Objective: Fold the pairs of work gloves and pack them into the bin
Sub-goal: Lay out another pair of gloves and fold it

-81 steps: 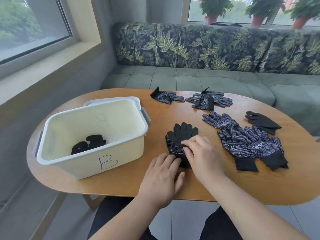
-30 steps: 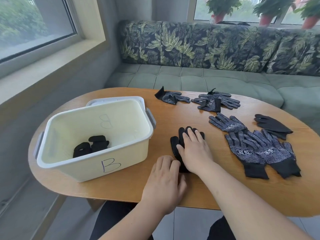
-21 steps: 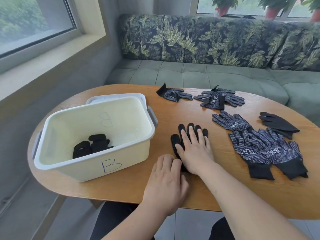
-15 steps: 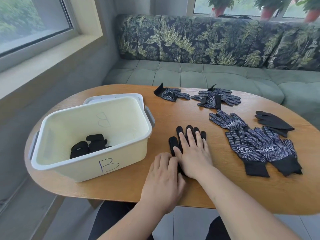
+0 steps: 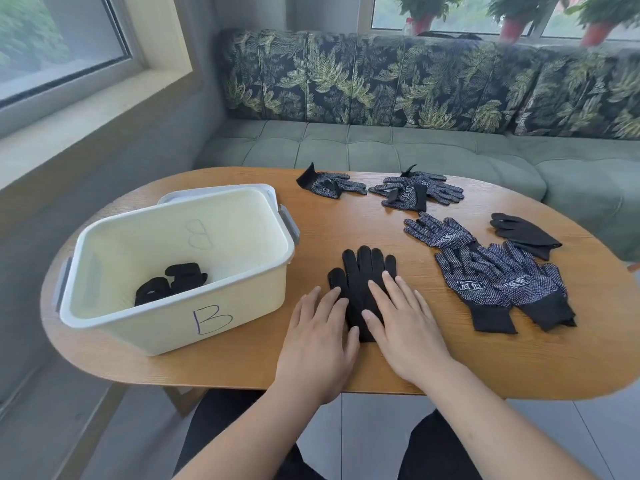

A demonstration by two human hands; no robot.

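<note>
Matt knit gloves (image 5: 363, 278); smooth plastic bin (image 5: 166, 330); wood-grain table (image 5: 346, 220).

Home nook: leaf-print sofa (image 5: 415, 77), potted plants (image 5: 512, 15).

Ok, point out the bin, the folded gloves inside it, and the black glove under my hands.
bin (image 5: 156, 332): head view, front wall.
folded gloves (image 5: 187, 277): head view, bundle's middle.
black glove (image 5: 360, 289): head view, its middle.
</note>
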